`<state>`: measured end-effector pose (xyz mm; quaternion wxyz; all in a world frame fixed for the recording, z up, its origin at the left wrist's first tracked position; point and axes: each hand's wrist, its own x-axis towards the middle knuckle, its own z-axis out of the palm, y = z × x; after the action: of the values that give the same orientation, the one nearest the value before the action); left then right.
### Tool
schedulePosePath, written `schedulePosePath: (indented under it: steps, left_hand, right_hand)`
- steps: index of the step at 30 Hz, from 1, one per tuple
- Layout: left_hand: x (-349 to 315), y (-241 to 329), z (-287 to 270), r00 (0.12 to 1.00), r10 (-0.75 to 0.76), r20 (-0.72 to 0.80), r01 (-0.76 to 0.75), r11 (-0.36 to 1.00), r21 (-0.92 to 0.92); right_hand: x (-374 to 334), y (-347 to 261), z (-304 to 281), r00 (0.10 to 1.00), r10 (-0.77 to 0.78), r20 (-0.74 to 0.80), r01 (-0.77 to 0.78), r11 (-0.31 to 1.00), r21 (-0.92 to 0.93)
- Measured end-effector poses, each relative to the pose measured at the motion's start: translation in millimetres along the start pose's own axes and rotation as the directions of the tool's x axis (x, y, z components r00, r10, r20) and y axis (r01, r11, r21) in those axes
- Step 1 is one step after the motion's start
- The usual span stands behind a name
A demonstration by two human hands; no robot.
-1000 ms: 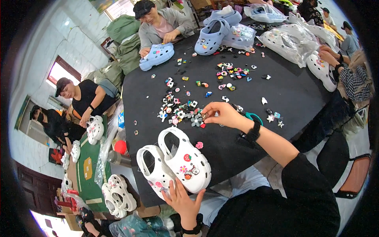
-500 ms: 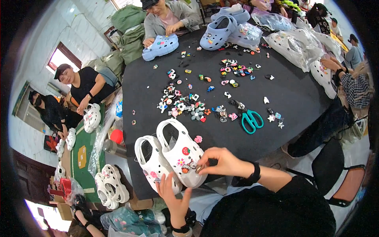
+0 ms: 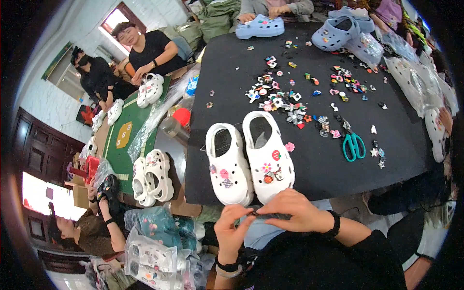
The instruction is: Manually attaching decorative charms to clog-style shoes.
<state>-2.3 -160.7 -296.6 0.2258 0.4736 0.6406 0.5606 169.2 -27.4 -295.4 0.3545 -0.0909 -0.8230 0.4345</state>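
Two white clogs stand side by side at the near edge of the black table, toes toward me. The left clog (image 3: 233,194) carries pink and grey charms; the right clog (image 3: 269,193) has a strawberry, a flower and other charms. Just below their toes, my left hand (image 3: 233,227) and my right hand (image 3: 291,211) meet with fingertips pinched. Between them is something small and dark, too small to name. A pink flower charm (image 3: 289,147) lies by the right clog's side.
Loose shoe charms (image 3: 278,99) are scattered farther back, with teal-handled scissors (image 3: 354,147) to their right. Blue clogs (image 3: 333,36) and bagged white clogs (image 3: 411,77) line the far side. Leftward, a green mat (image 3: 118,154) holds more white clogs (image 3: 158,176); other people work around.
My right hand has left the right clog's toe and come down to meet my left hand, both now pinching. The whole view has swung to the left.
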Motion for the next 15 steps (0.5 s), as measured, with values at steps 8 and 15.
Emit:
schedulePosePath:
  steps: [8, 15]
  left_hand:
    - [41, -60, -52, 0.931, -0.270, -0.247, 0.219, 0.951, -0.217]
    - [69, -78, -52, 0.930, -0.310, -0.196, 0.242, 0.921, -0.306]
  right_hand:
    - [-8, 30, -28, 0.936, 0.320, -0.145, -0.304, 0.945, 0.119]
    - [-38, 72, -40, 0.824, 0.500, -0.265, -0.440, 0.861, 0.257]
